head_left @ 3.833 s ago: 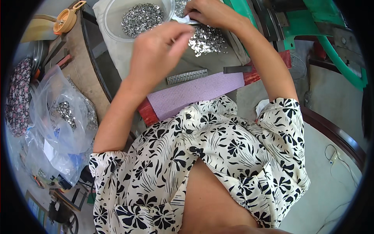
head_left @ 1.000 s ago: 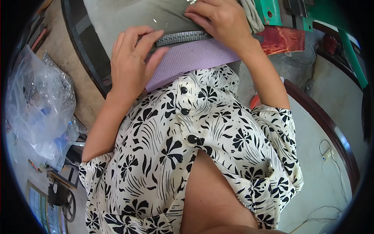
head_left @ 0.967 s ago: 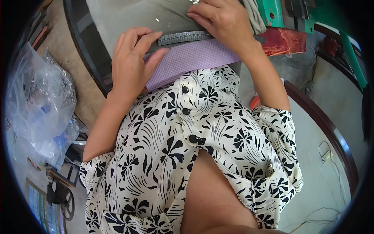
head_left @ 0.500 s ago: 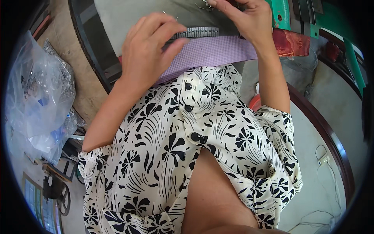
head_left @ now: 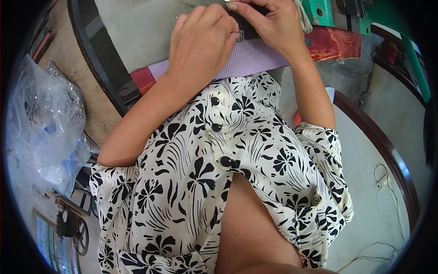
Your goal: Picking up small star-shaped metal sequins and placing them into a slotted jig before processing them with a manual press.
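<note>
My left hand is over the near part of the grey work surface, its fingers curled together. Whatever they hold is hidden behind the knuckles. To its right, my right hand pinches thumb and forefinger at the top edge of the picture. A tiny bright glint shows at those fingertips, too small to name. Between the two hands peeps the end of a grey ridged strip, its remainder covered by my left hand. Beneath both wrists runs a lavender textured band along the near edge.
A green metal machine part stands right of my right hand, above a red patterned panel. Clear plastic bags bulge on the left. A dark curved table rim bounds the work surface. Pale cable lies on the floor at right.
My left hand has moved right and up, its spread fingers now curled, covering most of the ridged strip. My right hand has shifted slightly left and still pinches.
</note>
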`<state>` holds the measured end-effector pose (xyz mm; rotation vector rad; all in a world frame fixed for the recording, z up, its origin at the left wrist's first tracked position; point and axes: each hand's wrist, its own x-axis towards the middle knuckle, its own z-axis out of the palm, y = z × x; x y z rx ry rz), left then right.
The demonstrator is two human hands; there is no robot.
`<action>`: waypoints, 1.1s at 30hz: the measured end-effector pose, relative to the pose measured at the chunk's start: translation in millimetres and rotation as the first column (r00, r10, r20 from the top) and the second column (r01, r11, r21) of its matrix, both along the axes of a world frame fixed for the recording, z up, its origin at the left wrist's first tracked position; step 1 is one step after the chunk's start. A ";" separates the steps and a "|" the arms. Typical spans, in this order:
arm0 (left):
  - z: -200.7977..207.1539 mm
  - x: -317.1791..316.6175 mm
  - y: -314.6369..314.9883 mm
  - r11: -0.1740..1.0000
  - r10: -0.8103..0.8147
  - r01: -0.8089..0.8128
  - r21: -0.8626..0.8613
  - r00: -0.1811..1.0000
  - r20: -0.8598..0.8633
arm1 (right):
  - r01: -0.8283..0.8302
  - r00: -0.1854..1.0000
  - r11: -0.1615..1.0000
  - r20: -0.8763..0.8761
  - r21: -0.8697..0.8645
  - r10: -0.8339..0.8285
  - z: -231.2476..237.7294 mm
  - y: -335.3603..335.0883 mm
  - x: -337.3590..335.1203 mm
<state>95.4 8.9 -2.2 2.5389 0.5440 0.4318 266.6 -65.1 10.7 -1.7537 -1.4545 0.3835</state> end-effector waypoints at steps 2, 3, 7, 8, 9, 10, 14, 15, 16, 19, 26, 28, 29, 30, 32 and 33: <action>1.0 -1.9 0.3 1.000 -0.020 0.020 0.004 1.000 0.005 | -0.011 1.000 1.000 0.030 0.018 0.010 1.0 -1.2 -1.6; 1.5 -2.6 0.0 1.000 -0.017 0.017 0.003 1.000 0.004 | -0.014 0.999 1.000 0.029 0.018 0.014 1.0 -1.6 -3.2; -1.4 -19.5 5.0 0.999 0.046 -0.044 -0.016 0.991 0.125 | -0.007 0.965 1.000 0.264 0.025 0.000 1.3 -2.4 -7.2; -4.2 -29.4 8.9 0.998 0.063 -0.063 -0.006 0.987 0.145 | 0.000 0.983 0.999 0.181 0.041 -0.007 4.8 -2.0 -8.0; -4.6 -39.1 11.5 0.992 0.123 -0.118 -0.037 0.980 0.155 | 0.010 0.995 0.998 0.099 0.055 -0.016 7.5 -2.0 -8.3; -3.5 -49.8 13.9 0.984 0.175 -0.170 -0.044 0.973 0.151 | 0.014 0.998 0.998 0.056 0.065 -0.017 8.5 -2.0 -9.2; -4.2 -79.1 14.1 0.962 0.271 -0.269 -0.037 0.955 0.118 | 0.033 0.971 0.998 0.238 -0.055 -0.019 10.2 -2.5 -19.5; -4.2 -82.8 12.1 0.961 0.275 -0.271 -0.049 0.955 0.111 | 0.023 0.972 0.998 0.235 -0.057 -0.009 10.5 -1.1 -21.2; -1.5 -83.6 10.0 0.959 0.283 -0.279 -0.052 0.953 0.109 | 0.032 0.974 0.998 0.228 -0.062 -0.017 11.3 0.3 -22.3; 7.8 -73.6 5.5 0.976 0.184 -0.195 0.102 0.977 0.112 | 0.011 0.976 0.963 -0.212 0.270 0.048 -11.3 7.7 -11.5; 3.2 -42.5 -8.7 0.971 -0.054 0.051 0.231 0.999 0.005 | 0.104 0.993 0.994 0.067 -0.025 -0.102 6.9 -0.3 -5.6; -2.3 -39.6 -8.9 0.964 -0.070 0.077 0.255 0.997 -0.035 | 0.066 0.990 0.998 0.123 -0.012 -0.064 2.6 -0.6 -7.2; -1.2 -39.6 -8.6 0.963 -0.072 0.079 0.257 0.997 -0.036 | 0.036 0.999 0.999 -0.017 0.002 -0.036 -0.7 0.5 -6.3; -0.4 -40.8 -9.0 0.962 -0.063 0.069 0.265 0.998 -0.031 | 0.037 0.999 0.999 -0.018 0.004 -0.037 -12.9 3.2 -7.5; 4.7 -42.4 -9.4 0.960 -0.062 0.066 0.273 0.998 -0.022 | -0.049 0.968 0.886 -0.196 0.462 0.155 -35.6 6.9 -9.7; 6.7 -48.9 -8.8 0.971 -0.027 0.029 0.236 1.000 -0.014 | 0.010 0.983 0.998 0.184 -0.065 0.002 -1.7 2.1 -17.1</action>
